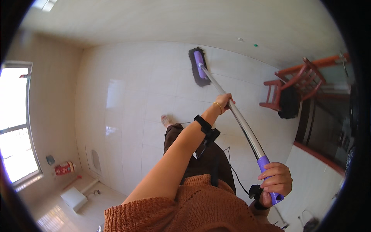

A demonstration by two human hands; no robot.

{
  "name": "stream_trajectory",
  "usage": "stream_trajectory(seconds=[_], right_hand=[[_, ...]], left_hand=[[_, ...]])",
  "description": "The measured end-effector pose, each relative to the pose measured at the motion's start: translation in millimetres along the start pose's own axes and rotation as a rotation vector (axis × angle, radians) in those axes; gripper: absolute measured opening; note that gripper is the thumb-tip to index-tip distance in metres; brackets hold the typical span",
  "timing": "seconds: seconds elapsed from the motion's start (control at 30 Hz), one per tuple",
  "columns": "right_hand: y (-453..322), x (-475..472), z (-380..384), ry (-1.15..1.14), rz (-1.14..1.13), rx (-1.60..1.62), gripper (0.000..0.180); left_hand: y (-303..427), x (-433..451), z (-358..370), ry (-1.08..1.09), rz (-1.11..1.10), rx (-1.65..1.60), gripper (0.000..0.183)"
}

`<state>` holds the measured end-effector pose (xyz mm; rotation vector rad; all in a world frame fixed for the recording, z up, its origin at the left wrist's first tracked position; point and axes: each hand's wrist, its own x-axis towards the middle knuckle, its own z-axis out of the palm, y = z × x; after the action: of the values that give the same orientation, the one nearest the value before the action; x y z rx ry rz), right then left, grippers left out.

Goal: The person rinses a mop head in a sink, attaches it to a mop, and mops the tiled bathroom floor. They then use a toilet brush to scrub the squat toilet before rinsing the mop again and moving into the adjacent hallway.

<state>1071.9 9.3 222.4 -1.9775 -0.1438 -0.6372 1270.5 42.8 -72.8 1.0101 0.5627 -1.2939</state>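
A flat dust mop's metal pole (pixel 246 126) slants across the view from upper middle to lower right. My left hand (pixel 225 101) grips the pole partway along its length. Lower down, my right hand (pixel 276 179) is wrapped around the purple plastic handle grip (pixel 263 162) at the pole's end. At the far end the mop head (pixel 198 67) lies on the pale tiled floor (pixel 156 78), near the base of the far wall. Its purple plate sits on a dark fringed pad.
A reddish wooden chair (pixel 303 78) with a black item stands on the right beside a dark doorway (pixel 321 124). A thin black cable (pixel 236 174) hangs beside my legs. At lower left are a white cistern (pixel 74 199) and a red packet (pixel 64 168), below a bright window (pixel 16 121).
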Motion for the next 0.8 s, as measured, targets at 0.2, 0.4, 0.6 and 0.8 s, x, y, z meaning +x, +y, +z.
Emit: stream_trajectory(seconds=[0.2, 0.4, 0.6, 0.8], right_hand=[[-61, 79, 79, -0.128, -0.005, 0.253, 0.005], [-93, 179, 211, -0.408, -0.058, 0.528, 0.005], [-74, 220, 382, -0.855, -0.107, 0.821, 0.016], [-63, 241, 450, -0.918, 0.084, 0.857, 0.015]], left_hand=[[63, -130, -133, 0.168, 0.153, -0.295, 0.009], [119, -215, -290, 0.215, 0.275, -0.535, 0.011], [111, -282, -493, 0.544, 0.360, -0.782, 0.011], [128, -282, -600, 0.778, 0.274, -0.784, 0.011]])
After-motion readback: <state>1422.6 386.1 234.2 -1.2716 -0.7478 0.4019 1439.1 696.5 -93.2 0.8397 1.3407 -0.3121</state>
